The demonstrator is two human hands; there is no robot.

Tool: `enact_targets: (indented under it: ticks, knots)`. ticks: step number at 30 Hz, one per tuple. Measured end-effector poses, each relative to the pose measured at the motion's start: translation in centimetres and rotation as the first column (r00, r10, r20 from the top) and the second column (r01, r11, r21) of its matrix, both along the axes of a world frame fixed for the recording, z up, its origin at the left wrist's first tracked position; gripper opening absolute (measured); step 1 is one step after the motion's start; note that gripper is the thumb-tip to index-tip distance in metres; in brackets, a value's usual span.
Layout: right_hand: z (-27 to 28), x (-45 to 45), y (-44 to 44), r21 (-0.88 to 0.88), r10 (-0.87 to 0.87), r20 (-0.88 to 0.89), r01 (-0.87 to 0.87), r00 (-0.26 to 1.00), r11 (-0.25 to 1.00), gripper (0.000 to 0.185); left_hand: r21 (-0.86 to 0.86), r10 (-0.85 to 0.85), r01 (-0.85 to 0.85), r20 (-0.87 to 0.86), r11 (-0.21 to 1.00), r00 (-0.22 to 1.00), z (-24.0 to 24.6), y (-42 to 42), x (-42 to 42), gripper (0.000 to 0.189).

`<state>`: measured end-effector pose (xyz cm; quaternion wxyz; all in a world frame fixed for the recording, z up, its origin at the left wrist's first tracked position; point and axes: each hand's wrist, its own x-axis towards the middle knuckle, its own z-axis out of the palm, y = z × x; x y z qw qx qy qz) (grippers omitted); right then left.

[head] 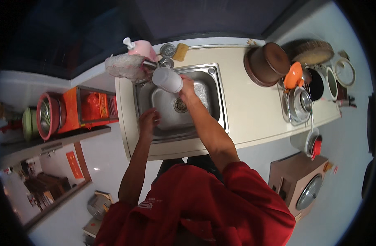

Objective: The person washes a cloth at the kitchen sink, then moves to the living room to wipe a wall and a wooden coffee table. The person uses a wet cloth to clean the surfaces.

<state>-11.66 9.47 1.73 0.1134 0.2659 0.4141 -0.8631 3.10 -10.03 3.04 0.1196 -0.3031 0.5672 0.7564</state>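
My right hand (186,87) is closed around the base end of a white cylindrical container (167,79), seemingly a cup or bottle. It is held tilted over the upper part of a stainless steel sink (224,118), close to the metal tap (150,64). A greyish cloth (124,66) hangs over or beside that tap. Lower down, my left hand (149,120) hovers at the sink's left side, blurred, its fingers loosely curled and nothing seen in them. Between the hands the round drain strainer (180,105) shows in the basin. Whether water is running cannot be made out.
Behind the sink stand a pink pump bottle (143,49), a metal scourer (168,50) and a yellow sponge (180,51). A large brown pot (266,64) and a dish rack with bowls (298,106) occupy the counter's right. Basins (48,117) sit at the left.
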Motion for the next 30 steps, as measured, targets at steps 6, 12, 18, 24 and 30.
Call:
enact_targets:
  ticks: [6, 12, 18, 24, 30]
  knots:
    - [5.3, 1.1, 1.7, -0.446, 0.282, -0.104, -0.298, 0.954, 0.844, 0.018, 0.168, -0.168, 0.268, -0.449, 0.949, 0.877, -4.9, 6.4, -10.3, 0.043]
    - [-0.7, 1.9, -0.4, 0.014, 0.267, 0.141, -0.272, 0.953, 0.962, 0.028, 0.676, 0.129, 0.149, -0.343, 0.722, 0.93, -6.5, 9.9, -11.4, 0.031]
    - [-10.9, -3.3, 1.8, 0.947, 0.568, -0.121, -0.077, 0.814, 0.313, 0.041, 0.071, 0.196, -0.184, -0.246, 0.98, 0.949, 6.5, 22.6, -6.7, 0.048]
    - [-7.2, 2.5, 1.7, 0.944, 0.799, -0.204, -0.103, 0.566, 0.314, 0.037, 0.112, 0.46, -0.447, -0.22, 0.888, 0.86, -9.2, 11.9, -12.0, 0.049]
    - [-3.7, 3.3, 6.7, 0.832, 0.689, -0.019, -0.371, 0.725, 0.413, 0.032, -0.866, -0.064, -0.335, -0.384, 0.371, 0.921, -11.2, 3.9, -13.0, 0.053]
